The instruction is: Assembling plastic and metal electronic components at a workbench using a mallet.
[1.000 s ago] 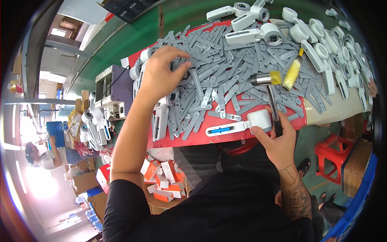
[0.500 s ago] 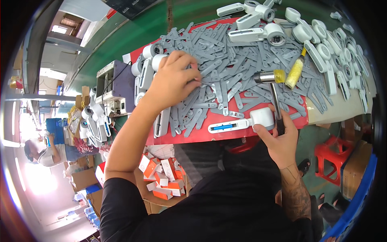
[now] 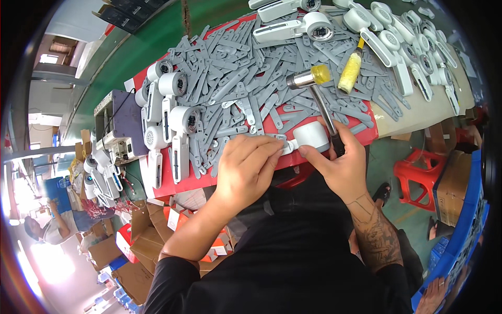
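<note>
Fingers of the left hand (image 3: 248, 170) bunch over a white device (image 3: 311, 137), hiding its handle and any grip; the right hand (image 3: 342, 165) grips a hammer (image 3: 323, 108), thumb against the device. Work seems unfinished: open-slotted devices (image 3: 180, 152) left of both hands and grey strips (image 3: 225, 86) beyond apparently remain.

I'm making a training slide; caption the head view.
Left hand covering part of a white device, right hand holding a hammer beside it, grey strips heaped on a red mat.
</note>
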Demonstrator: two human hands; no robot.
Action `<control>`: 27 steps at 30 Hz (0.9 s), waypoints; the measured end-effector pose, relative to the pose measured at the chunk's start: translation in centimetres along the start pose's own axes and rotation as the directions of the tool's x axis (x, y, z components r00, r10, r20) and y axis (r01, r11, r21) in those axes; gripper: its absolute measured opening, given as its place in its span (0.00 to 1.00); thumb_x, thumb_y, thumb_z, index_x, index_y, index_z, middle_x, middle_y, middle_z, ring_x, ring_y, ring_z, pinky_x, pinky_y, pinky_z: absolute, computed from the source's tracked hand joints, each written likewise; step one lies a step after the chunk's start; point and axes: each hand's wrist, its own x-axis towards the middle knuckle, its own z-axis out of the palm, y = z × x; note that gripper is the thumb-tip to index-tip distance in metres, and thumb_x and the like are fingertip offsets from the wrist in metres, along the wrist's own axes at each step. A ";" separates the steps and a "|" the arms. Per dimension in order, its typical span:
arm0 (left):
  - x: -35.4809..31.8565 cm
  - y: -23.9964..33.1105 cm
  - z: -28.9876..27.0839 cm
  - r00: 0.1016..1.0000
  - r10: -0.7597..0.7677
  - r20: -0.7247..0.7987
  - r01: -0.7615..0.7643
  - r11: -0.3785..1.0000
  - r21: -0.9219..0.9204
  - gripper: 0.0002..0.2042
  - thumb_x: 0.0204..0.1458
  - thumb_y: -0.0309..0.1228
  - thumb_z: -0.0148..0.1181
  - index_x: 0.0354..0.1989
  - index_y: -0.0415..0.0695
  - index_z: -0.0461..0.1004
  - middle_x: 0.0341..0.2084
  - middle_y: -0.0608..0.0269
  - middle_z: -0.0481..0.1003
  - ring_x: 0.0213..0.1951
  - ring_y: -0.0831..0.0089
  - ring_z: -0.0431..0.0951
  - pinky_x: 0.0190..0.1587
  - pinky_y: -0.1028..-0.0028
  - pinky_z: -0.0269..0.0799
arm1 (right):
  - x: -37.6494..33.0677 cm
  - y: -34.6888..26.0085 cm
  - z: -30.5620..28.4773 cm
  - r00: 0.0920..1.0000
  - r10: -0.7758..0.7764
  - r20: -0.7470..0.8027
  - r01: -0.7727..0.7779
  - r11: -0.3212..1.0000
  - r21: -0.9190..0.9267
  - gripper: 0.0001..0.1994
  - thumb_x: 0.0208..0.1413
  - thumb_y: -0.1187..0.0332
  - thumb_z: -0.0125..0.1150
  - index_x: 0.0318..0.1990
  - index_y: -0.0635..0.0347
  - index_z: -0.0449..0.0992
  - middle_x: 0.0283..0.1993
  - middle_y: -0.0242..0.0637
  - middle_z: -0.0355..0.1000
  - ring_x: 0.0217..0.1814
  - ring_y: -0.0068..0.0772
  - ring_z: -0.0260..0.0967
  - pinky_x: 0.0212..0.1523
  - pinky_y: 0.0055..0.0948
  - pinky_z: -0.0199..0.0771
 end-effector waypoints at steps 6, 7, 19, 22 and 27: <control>-0.3 0.5 1.0 0.994 -0.081 -0.080 0.078 0.996 -0.037 0.09 0.49 0.19 0.76 0.39 0.41 0.86 0.37 0.60 0.86 0.39 0.60 0.83 0.43 0.66 0.77 | -0.1 0.1 -0.1 0.999 0.014 0.036 -0.014 1.000 0.017 0.29 0.56 0.76 0.81 0.63 0.71 0.74 0.53 0.36 0.80 0.52 0.20 0.79 0.50 0.20 0.81; -0.4 0.6 1.0 0.992 -0.104 -0.072 0.101 0.994 -0.050 0.09 0.49 0.19 0.76 0.38 0.41 0.87 0.37 0.60 0.86 0.40 0.60 0.83 0.44 0.66 0.77 | -0.1 0.2 -0.1 0.999 0.010 0.033 -0.011 0.999 0.030 0.29 0.56 0.75 0.81 0.63 0.71 0.74 0.53 0.36 0.80 0.52 0.20 0.79 0.50 0.20 0.81; -0.4 -0.2 0.7 0.979 -0.197 0.047 0.202 0.958 -0.204 0.08 0.53 0.21 0.74 0.42 0.40 0.86 0.40 0.57 0.87 0.45 0.59 0.85 0.53 0.65 0.79 | -1.1 -1.0 -1.0 0.979 -0.203 -0.025 0.195 0.964 -0.179 0.20 0.66 0.65 0.70 0.61 0.67 0.79 0.44 0.40 0.83 0.40 0.30 0.82 0.40 0.28 0.80; -0.4 0.2 0.5 0.925 -0.366 0.103 0.380 0.886 -0.265 0.08 0.55 0.23 0.74 0.42 0.38 0.85 0.40 0.53 0.87 0.44 0.61 0.87 0.51 0.66 0.80 | -2.2 -1.3 -3.3 0.892 -0.448 0.061 0.437 0.821 -0.367 0.16 0.71 0.72 0.60 0.62 0.65 0.79 0.46 0.44 0.83 0.40 0.42 0.82 0.42 0.35 0.81; -0.8 -0.6 0.6 0.941 -0.331 0.073 0.338 0.898 -0.282 0.07 0.55 0.23 0.75 0.39 0.36 0.83 0.40 0.51 0.87 0.44 0.62 0.88 0.49 0.68 0.81 | -4.5 -4.7 -5.3 0.949 -0.241 0.205 0.313 0.817 -0.484 0.17 0.69 0.73 0.60 0.64 0.62 0.80 0.38 0.43 0.81 0.33 0.43 0.77 0.36 0.37 0.77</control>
